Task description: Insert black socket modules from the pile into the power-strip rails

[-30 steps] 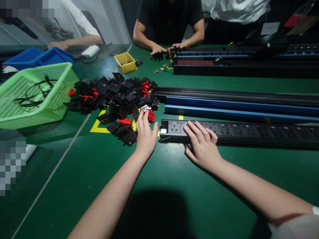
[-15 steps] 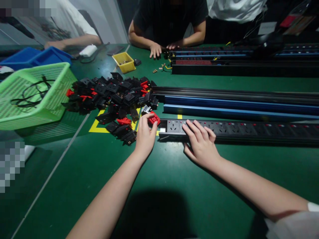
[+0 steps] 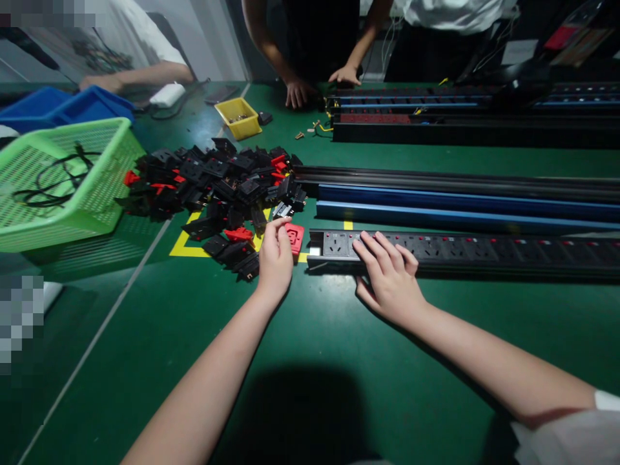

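The left hand (image 3: pixel 276 259) pinches a red socket (image 3: pixel 295 239) just left of a long black strip (image 3: pixel 484 253) that runs sideways; the right hand (image 3: pixel 391 276) lies spread on top

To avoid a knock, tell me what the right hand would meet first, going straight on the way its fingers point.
Beyond the black socket strip it rests on, the right hand would probably meet the blue rail first, though depth is unclear.
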The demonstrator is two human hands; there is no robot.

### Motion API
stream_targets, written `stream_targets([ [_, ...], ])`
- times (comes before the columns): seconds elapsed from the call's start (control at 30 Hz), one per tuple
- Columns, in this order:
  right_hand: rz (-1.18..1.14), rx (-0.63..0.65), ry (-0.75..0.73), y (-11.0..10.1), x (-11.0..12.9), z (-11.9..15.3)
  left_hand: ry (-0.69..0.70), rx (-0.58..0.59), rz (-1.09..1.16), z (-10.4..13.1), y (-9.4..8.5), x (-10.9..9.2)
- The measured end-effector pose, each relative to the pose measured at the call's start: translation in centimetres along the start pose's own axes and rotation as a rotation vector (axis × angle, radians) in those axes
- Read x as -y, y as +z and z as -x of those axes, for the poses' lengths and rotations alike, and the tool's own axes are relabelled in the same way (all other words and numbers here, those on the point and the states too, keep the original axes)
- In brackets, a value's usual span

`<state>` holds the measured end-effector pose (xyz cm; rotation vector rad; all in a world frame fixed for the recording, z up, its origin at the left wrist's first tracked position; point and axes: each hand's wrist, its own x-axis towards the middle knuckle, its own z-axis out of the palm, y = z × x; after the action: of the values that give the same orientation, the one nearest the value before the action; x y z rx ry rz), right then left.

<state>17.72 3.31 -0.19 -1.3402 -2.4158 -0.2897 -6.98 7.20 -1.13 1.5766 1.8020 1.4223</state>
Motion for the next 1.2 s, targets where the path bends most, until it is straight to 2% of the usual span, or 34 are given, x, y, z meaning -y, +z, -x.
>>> stream_targets([
  [0.17,0.006,0.006,-0.001,0.0,0.0,0.0,-0.005,0.022,0.078,-0.1,-0.1,-0.1],
  [0.4,0.008,0.004,-0.002,0.0,0.0,0.0,-0.051,0.129,0.198,-0.2,-0.1,0.4],
  [0.73,0.003,0.006,-0.002,-0.1,0.0,0.0,-0.033,0.180,0.217,-0.4,0.0,0.6],
  [0.9,0.006,0.010,-0.001,-0.1,0.0,0.0,-0.094,0.237,0.242,0.0,0.2,0.6],
  [1.2,0.008,0.005,-0.001,0.1,0.1,0.1,-0.175,0.189,0.128,1.2,0.8,-0.6],
])
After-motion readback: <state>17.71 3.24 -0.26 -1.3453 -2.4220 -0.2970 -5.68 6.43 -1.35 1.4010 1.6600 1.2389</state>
